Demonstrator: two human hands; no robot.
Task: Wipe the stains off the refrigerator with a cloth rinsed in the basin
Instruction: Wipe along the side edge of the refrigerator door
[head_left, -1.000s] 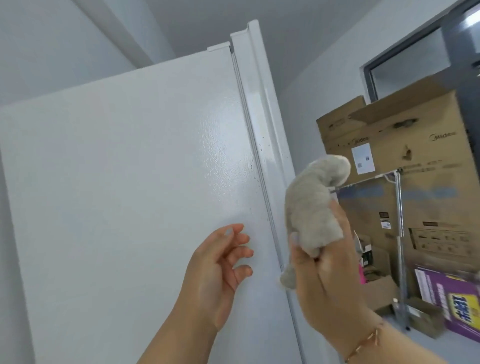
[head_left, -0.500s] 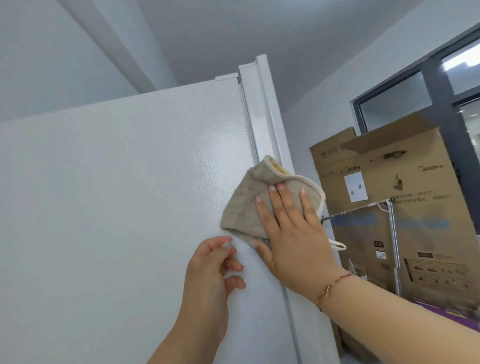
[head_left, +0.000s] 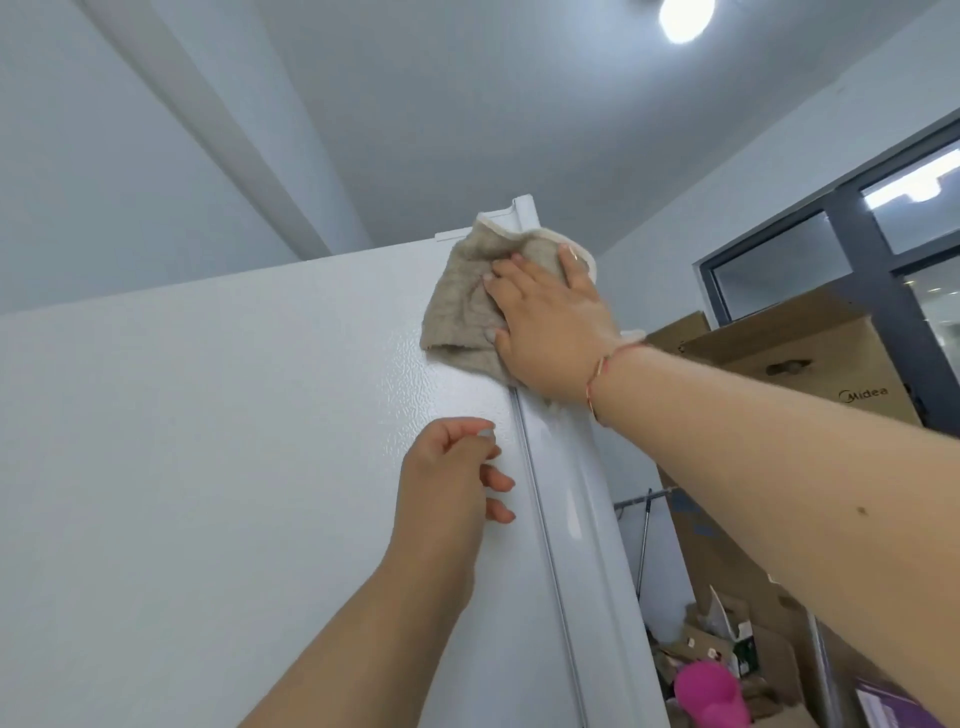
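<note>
- Both your hands are raised against the white refrigerator (head_left: 208, 415).
- Your right hand (head_left: 550, 322) presses a beige cloth (head_left: 462, 306) flat, fingers straight, at the door's top corner.
- Your left hand (head_left: 441, 499) hovers lower, fingers loosely curled, holding nothing.
- Cardboard boxes (head_left: 810, 364) stand to the right.

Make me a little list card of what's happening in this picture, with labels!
Job: wiping the refrigerator
Cloth: beige cloth, flat at the top corner, over the door edge
Right hand: right hand presses the cloth, fingers straight
Left hand: left hand near the white side, loosely curled, holds nothing
Nearby: cardboard boxes, window
</note>
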